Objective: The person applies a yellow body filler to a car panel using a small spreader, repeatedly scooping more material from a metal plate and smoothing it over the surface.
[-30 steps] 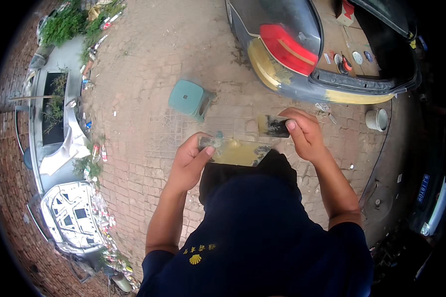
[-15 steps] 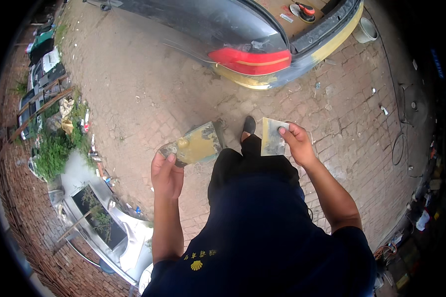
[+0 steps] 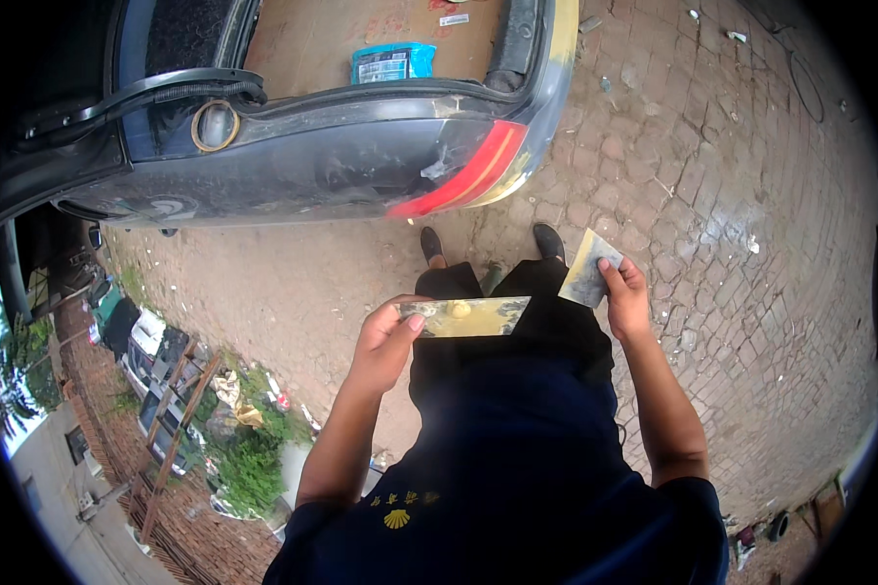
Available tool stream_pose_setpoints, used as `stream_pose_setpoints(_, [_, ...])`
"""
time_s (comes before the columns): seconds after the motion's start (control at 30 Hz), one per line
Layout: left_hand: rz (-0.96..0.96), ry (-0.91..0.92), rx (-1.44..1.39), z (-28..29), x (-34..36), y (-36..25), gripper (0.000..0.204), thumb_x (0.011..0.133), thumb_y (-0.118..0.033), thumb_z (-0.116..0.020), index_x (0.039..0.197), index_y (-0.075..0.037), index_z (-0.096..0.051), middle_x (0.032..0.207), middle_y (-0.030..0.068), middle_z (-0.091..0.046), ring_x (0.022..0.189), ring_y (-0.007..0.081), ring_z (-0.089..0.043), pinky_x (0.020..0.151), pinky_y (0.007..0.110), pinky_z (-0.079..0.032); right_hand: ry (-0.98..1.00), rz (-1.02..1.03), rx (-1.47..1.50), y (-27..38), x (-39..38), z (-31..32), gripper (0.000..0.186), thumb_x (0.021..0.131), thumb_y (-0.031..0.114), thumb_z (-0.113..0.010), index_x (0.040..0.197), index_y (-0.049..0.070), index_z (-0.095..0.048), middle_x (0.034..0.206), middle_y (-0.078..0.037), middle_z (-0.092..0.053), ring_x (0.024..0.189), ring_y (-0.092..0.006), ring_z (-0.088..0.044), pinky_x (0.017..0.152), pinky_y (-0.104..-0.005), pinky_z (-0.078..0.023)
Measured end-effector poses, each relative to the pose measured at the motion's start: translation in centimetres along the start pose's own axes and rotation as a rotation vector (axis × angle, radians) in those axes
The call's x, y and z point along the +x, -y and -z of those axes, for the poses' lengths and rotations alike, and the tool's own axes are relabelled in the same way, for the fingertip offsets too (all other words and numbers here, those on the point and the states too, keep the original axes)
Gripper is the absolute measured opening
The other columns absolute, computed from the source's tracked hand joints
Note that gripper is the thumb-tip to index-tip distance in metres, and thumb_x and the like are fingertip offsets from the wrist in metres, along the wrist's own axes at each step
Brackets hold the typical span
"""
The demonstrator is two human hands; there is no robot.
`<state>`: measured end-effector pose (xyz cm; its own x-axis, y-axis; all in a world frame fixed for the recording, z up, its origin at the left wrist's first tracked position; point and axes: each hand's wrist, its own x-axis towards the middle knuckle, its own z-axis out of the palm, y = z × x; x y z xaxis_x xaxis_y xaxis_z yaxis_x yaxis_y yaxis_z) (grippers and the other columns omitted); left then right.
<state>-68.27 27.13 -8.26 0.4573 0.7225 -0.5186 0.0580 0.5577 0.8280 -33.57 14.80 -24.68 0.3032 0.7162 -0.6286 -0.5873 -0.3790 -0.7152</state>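
My left hand (image 3: 385, 343) grips the end of a flat putty board (image 3: 490, 319), thumb on top. Yellow putty is smeared across its face, with a small lump near the thumb. In my right hand (image 3: 628, 300) is a flat putty spreader (image 3: 585, 277), pinched between thumb and fingers. It is greyish with a yellow edge, and tilts up to the left. Board and spreader are apart, both held in front of my dark trousers. Ahead of them is the rear corner of a dark car (image 3: 312, 171) with a red tail light (image 3: 468, 174).
Yellowish filler covers part of the car's bumper (image 3: 562, 58). Cardboard (image 3: 307, 39) and a blue packet (image 3: 393, 62) lie in its open boot. A tape roll (image 3: 215, 126) rests on the car's side. Brick paving (image 3: 722, 263) spreads right; plants (image 3: 254, 468) and scrap stand left.
The view has turned and the car is nearer, showing more of its side. The board now lies more level and closer to the spreader. The sander has left the view.
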Motion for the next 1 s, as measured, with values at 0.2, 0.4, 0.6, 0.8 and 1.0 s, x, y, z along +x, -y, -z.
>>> stream_pose_setpoints(0.2, [0.129,0.502,0.204,5.5,6.7,-0.9,0.029,0.11,-0.011,-0.052,0.132,0.006,-0.061,0.124,0.012,-0.072,0.113,0.0144,-0.066,0.101,0.031,-0.05,-0.376,0.172,0.182,-4.9,-2.7,-1.7,0.019,0.106,0.017,-0.064,0.119,0.003,-0.068,0.11,-0.004,-0.075,0.098,-0.0135,-0.07,0.091,-0.0313,-0.055])
stream_pose_setpoints(0.4, [0.238,0.582,0.381,10.2,9.8,4.2,0.031,0.111,-0.012,-0.05,0.13,0.006,-0.065,0.12,0.0122,-0.074,0.111,0.0149,-0.067,0.099,0.029,-0.05,-0.519,0.087,0.505,-15.9,1.2,-4.8,0.022,0.105,0.014,-0.066,0.121,0.0,-0.068,0.11,-0.007,-0.075,0.097,-0.0142,-0.071,0.09,-0.0321,-0.056])
stream_pose_setpoints(0.6, [0.347,0.573,0.466,10.0,14.4,14.8,0.03,0.111,-0.012,-0.049,0.129,0.007,-0.064,0.121,0.0134,-0.074,0.113,0.0166,-0.068,0.102,0.031,-0.05,-0.478,0.165,0.609,-24.0,12.3,1.5,0.025,0.104,0.013,-0.066,0.125,0.0,-0.067,0.115,-0.006,-0.074,0.104,-0.0139,-0.069,0.095,-0.0307,-0.054])
stream_pose_setpoints(0.8, [0.354,0.562,0.352,9.9,20.4,26.8,0.03,0.111,-0.012,-0.049,0.129,0.007,-0.063,0.122,0.0131,-0.073,0.114,0.0164,-0.067,0.103,0.031,-0.05,-0.614,0.284,0.6,-27.8,20.4,7.0,0.026,0.102,0.009,-0.067,0.126,-0.001,-0.065,0.116,-0.007,-0.073,0.106,-0.0156,-0.071,0.096,-0.0322,-0.056])
stream_pose_setpoints(1.0, [0.189,0.613,0.236,12.4,25.0,34.4,0.03,0.111,-0.013,-0.051,0.129,0.007,-0.063,0.122,0.0122,-0.072,0.112,0.0157,-0.065,0.101,0.032,-0.05,-0.429,0.408,0.459,-26.5,23.8,9.1,0.023,0.103,0.013,-0.067,0.122,0.002,-0.067,0.108,-0.004,-0.074,0.094,-0.0109,-0.071,0.085,-0.0298,-0.058])
